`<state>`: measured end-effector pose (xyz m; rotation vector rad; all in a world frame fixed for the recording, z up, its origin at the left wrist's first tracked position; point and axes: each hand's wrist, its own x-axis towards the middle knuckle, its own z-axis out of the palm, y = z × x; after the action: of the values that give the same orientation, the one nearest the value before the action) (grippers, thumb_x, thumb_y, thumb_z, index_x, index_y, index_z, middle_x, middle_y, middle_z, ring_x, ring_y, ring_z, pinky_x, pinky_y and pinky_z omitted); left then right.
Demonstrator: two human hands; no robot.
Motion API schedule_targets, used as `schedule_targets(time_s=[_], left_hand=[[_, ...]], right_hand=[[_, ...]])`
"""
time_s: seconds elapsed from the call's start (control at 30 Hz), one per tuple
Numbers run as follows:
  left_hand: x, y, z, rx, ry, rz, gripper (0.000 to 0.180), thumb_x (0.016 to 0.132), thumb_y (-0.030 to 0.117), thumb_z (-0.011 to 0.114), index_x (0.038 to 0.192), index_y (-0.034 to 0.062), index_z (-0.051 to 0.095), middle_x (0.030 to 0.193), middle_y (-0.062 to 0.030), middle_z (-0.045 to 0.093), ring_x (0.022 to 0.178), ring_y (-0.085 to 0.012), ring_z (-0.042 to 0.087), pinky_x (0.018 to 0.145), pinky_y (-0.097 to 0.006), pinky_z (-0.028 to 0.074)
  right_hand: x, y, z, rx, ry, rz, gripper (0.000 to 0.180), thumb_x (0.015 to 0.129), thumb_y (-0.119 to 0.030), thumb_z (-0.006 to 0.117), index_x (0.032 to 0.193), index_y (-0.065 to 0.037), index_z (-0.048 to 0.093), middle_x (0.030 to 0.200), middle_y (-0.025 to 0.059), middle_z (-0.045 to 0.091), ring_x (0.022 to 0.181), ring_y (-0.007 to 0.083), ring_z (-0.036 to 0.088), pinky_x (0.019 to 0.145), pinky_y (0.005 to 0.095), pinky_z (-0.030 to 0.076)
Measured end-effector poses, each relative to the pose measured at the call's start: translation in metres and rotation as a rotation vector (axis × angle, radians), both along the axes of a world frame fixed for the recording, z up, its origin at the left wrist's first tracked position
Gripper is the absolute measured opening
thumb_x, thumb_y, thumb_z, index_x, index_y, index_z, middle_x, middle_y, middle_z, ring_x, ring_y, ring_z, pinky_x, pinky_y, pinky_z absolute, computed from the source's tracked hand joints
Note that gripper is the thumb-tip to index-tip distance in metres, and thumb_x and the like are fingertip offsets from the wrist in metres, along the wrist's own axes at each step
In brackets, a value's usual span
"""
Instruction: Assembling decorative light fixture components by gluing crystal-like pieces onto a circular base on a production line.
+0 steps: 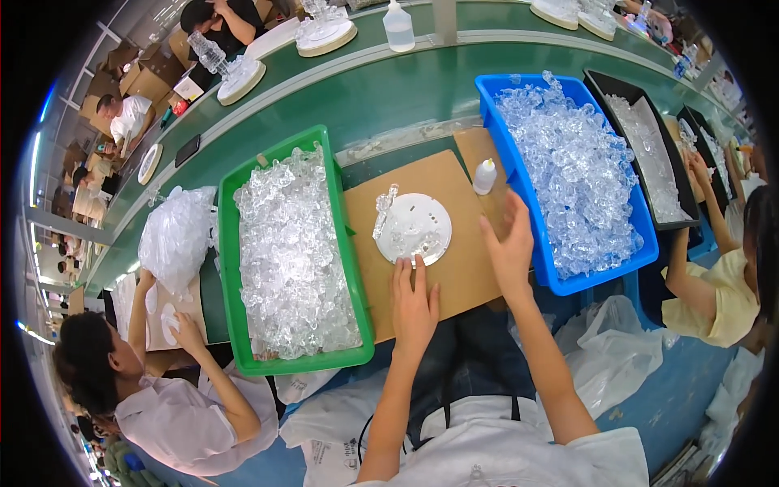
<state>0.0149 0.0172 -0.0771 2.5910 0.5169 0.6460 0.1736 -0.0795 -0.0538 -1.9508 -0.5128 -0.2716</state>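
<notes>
A white round plate with small holes lies on a brown cardboard sheet in front of me. A clear plastic part rests at the plate's left rim, partly over it. My left hand is open, its fingers stretched out over the plate's near edge; whether they press on it I cannot tell. To the right of the plate, my right hand is raised, with fingers apart and nothing in them. Just beyond it stands a small white squeeze bottle.
Left of the cardboard, a green bin holds clear plastic parts. A blue bin on the right holds more, beside a black tray. Co-workers sit on both sides. A larger clear bottle stands on the far ledge.
</notes>
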Motion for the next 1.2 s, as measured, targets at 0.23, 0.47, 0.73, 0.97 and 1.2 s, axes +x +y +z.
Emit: schedule_targets(time_s=[0.23,0.47,0.73,0.97,1.2], left_hand=[[0.01,-0.005,0.0,0.036,0.008,-0.012,0.054,0.087,0.013,0.059,0.136,-0.0004,0.041,0.125,-0.0241,0.047,0.123,-0.041,0.04,0.102,-0.046,0.035],[0.013,-0.009,-0.005,0.041,-0.009,-0.005,0.053,0.087,0.012,0.057,0.136,-0.0008,0.042,0.124,-0.0239,0.047,0.122,-0.0409,0.041,0.102,-0.046,0.033],[0.007,-0.002,-0.006,-0.081,-0.051,-0.024,0.052,0.086,0.003,0.054,0.137,0.0022,0.042,0.125,-0.0232,0.047,0.122,-0.0408,0.04,0.101,-0.046,0.034],[0.01,-0.002,-0.002,-0.115,-0.047,-0.032,0.052,0.086,0.0,0.052,0.137,0.004,0.043,0.126,-0.0208,0.047,0.123,-0.0397,0.04,0.101,-0.045,0.035],[0.009,-0.002,0.0,-0.1,-0.038,-0.047,0.052,0.085,-0.001,0.051,0.136,0.0009,0.042,0.123,-0.0219,0.049,0.122,-0.0399,0.041,0.101,-0.046,0.035]], right_hand=[[0.027,0.029,-0.017,-0.184,-0.046,-0.239,0.062,0.077,-0.017,0.073,0.131,-0.008,0.043,0.117,0.0191,0.047,0.108,0.0369,0.049,0.091,0.043,0.041],[0.042,0.037,-0.001,-0.149,-0.08,-0.204,0.038,0.078,-0.021,0.074,0.108,-0.006,0.055,0.102,0.0131,0.057,0.093,0.0286,0.059,0.08,0.0364,0.047],[-0.059,-0.038,0.018,-0.148,0.293,0.125,0.037,0.072,-0.018,0.078,0.1,-0.005,0.058,0.091,0.0098,0.064,0.081,0.0188,0.066,0.069,0.0297,0.051],[-0.064,-0.041,0.013,-0.402,0.151,0.142,0.032,0.07,-0.028,0.078,0.091,-0.007,0.065,0.086,0.0085,0.062,0.075,0.027,0.065,0.062,0.034,0.051],[-0.055,-0.027,0.011,-0.463,0.108,0.093,0.031,0.071,-0.033,0.075,0.087,-0.008,0.064,0.082,0.0097,0.06,0.071,0.0302,0.062,0.059,0.0375,0.05]])
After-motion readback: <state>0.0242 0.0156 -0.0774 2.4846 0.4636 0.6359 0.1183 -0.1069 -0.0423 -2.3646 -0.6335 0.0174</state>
